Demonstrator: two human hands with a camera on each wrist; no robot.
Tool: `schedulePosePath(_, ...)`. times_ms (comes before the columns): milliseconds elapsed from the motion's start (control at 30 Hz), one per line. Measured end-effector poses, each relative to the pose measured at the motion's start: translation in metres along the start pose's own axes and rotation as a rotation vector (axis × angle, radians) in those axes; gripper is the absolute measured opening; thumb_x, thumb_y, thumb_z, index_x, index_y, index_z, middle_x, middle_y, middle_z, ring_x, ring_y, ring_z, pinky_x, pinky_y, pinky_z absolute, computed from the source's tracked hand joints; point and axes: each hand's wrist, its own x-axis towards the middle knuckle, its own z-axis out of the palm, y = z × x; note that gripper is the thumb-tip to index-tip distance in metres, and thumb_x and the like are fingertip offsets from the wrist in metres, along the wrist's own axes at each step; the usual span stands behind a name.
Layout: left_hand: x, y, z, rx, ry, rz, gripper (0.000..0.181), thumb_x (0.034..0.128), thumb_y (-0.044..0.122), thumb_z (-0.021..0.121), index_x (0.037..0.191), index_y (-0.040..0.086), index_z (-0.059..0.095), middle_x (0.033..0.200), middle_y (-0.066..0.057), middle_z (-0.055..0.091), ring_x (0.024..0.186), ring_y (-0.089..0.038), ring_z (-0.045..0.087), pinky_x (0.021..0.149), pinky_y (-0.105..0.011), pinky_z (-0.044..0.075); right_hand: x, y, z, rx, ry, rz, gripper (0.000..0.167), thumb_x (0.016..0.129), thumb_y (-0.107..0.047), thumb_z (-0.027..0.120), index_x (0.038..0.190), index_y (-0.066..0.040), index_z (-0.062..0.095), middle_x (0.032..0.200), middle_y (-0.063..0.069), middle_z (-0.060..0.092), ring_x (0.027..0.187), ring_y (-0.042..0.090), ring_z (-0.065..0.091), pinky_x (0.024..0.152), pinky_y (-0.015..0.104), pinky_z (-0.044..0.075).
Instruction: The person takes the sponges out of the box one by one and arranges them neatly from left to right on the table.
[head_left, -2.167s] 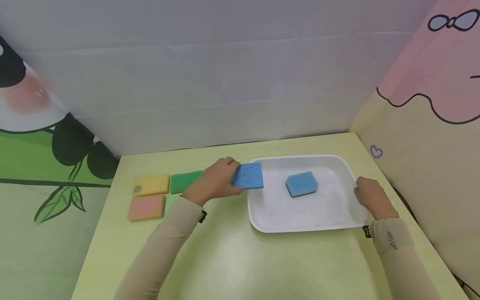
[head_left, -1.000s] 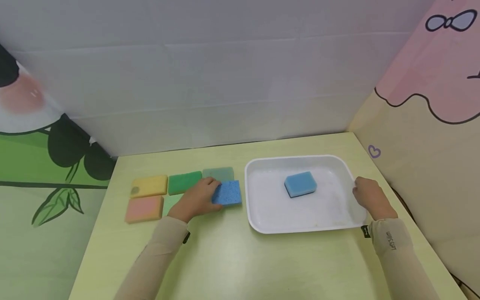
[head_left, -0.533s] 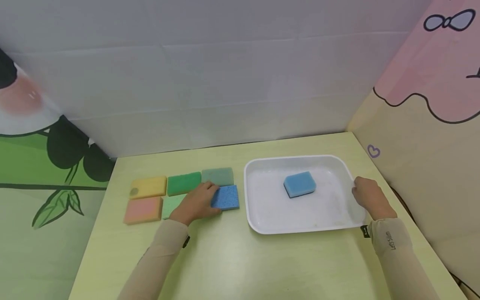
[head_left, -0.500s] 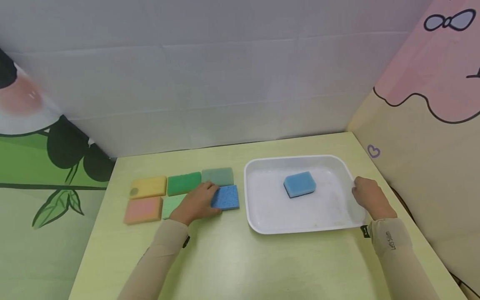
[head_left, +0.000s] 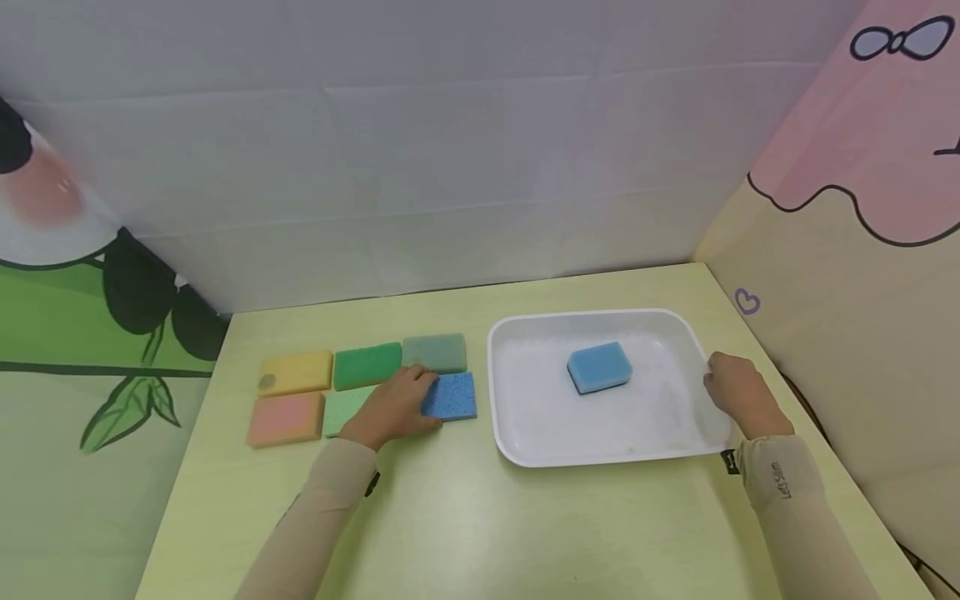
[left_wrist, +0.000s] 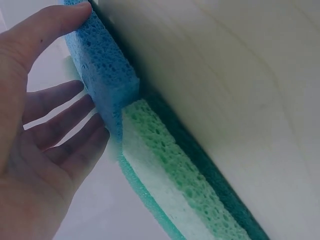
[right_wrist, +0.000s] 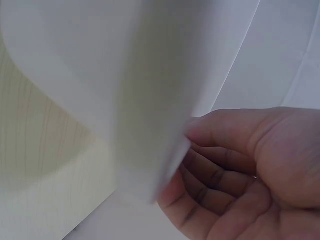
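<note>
My left hand [head_left: 397, 406] holds a blue sponge [head_left: 453, 397] on the table, at the right end of the front row of sponges. In the left wrist view the thumb presses one edge of the blue sponge [left_wrist: 102, 62] and the fingers reach its other face; a light green sponge [left_wrist: 170, 170] sits right beside it. My right hand [head_left: 742, 396] grips the right rim of a white tray [head_left: 611, 459], its fingers curled about the edge in the right wrist view. A lighter blue sponge [head_left: 600, 368] with a dark underside lies inside the tray.
Behind the left hand lie a grey-green sponge [head_left: 435, 352] and a dark green sponge [head_left: 367, 366]. Farther left are a yellow sponge [head_left: 296, 372] with a dark spot and a pink-orange sponge [head_left: 285, 419]. White sheeting [head_left: 450, 167] stands behind the table [head_left: 525, 533].
My left hand has carried the blue sponge left from the tray's edge and lowered it to the table in front of the grey-green sponge. The right hand stays at the tray rim.
</note>
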Motion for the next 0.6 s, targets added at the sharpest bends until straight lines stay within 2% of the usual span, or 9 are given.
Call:
schedulePosePath(367,-0.004,0.003,-0.001,0.021,-0.011,-0.005,0.077,0.0802,0.042,0.082,0.136,-0.003,0.055,0.133,-0.017,0.054,0.122,-0.034,0.051,0.1,-0.047,0.046,-0.002,-0.001,-0.003,0.007,-0.02,0.008,0.012,0.095,0.001,0.046,0.088,0.008,0.051,0.08,0.022,0.058,0.067,0.03,0.056,0.056,0.042,0.049)
schedulePosePath(600,-0.006,0.008,-0.011,0.044,0.016,0.005,0.078,0.0791,0.044,0.083,0.134,-0.004,0.056,0.132,-0.018,0.057,0.121,-0.035,0.053,0.099,-0.048,0.046,-0.003,-0.001,-0.004,0.005,-0.016,0.005,0.011,0.095,0.001,0.046,0.089,0.009,0.052,0.08,0.023,0.058,0.067,0.03,0.056,0.056,0.043,0.049)
